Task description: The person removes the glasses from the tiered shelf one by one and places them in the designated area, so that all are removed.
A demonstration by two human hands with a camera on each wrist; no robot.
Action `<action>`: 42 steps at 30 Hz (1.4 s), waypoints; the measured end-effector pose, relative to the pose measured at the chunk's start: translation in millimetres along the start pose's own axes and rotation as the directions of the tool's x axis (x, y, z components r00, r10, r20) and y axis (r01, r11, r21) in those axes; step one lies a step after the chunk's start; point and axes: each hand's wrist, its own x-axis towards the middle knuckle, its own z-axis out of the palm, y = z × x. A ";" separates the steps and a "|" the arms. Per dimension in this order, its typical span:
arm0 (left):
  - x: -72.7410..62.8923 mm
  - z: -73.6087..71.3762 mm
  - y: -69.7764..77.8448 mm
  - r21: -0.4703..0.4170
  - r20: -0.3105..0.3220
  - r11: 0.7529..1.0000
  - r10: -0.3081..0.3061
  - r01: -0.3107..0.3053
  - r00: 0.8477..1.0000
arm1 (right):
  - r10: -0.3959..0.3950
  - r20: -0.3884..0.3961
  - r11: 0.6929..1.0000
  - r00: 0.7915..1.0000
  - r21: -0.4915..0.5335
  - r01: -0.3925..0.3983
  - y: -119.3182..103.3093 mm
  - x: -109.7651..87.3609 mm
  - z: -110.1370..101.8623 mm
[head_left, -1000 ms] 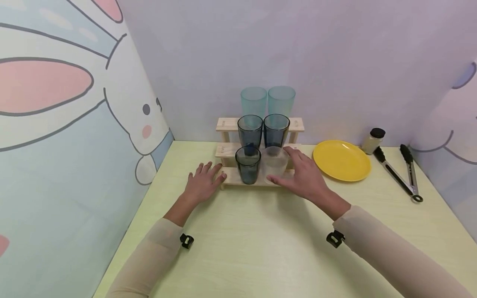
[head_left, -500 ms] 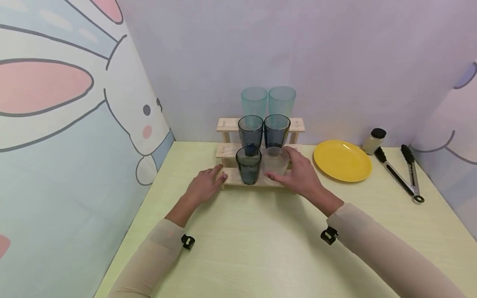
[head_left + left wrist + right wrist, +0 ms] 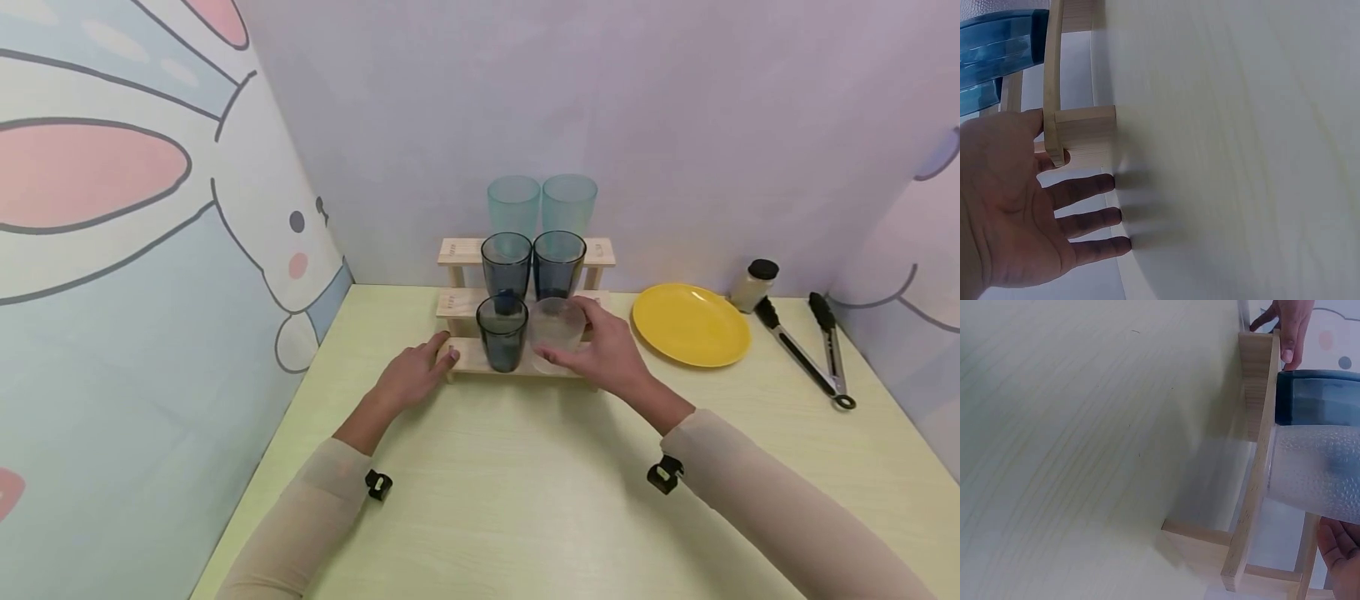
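A three-step wooden rack [image 3: 468,357] holds cups in pairs, one pair on each step. My left hand [image 3: 408,375] pinches the left end of the lowest step: in the left wrist view the thumb lies on top of the board and the index finger curls under its end, while the other fingers [image 3: 1091,222] reach straight down to the tabletop. My right hand [image 3: 609,350] grips a clear frosted cup [image 3: 557,325] at the right of the lowest step, thumb in front and fingers behind. A dark grey cup [image 3: 502,333] stands upright beside it.
Two dark blue cups [image 3: 507,265] stand on the middle step and two light teal cups [image 3: 513,204] on the top one, near the wall. To the right are a yellow plate [image 3: 690,325], a black-lidded jar [image 3: 752,287] and spread tongs [image 3: 810,358].
My right hand has moved slightly left and its fingers have closed in around the frosted cup. My left hand's fingers have drawn together and taken hold of the rack's end.
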 end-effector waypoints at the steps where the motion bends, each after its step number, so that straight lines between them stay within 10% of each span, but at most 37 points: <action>1: -0.3 -0.6 0.4 -0.003 0.003 1.000 -0.002 0.002 1.000 | 0.000 0.004 1.000 1.000 0.008 -0.001 0.6 -0.4 -1.1; 34: 4.8 -8.4 3.3 -0.026 0.112 0.999 -0.031 0.034 0.993 | 0.087 0.184 0.954 0.979 0.269 -0.135 73.3 -42.0 -98.6; 42: 19.7 6.6 -22.6 -0.004 0.095 1.000 0.023 -0.022 0.995 | 0.052 0.223 0.938 0.973 0.324 -0.124 98.0 -55.9 -107.9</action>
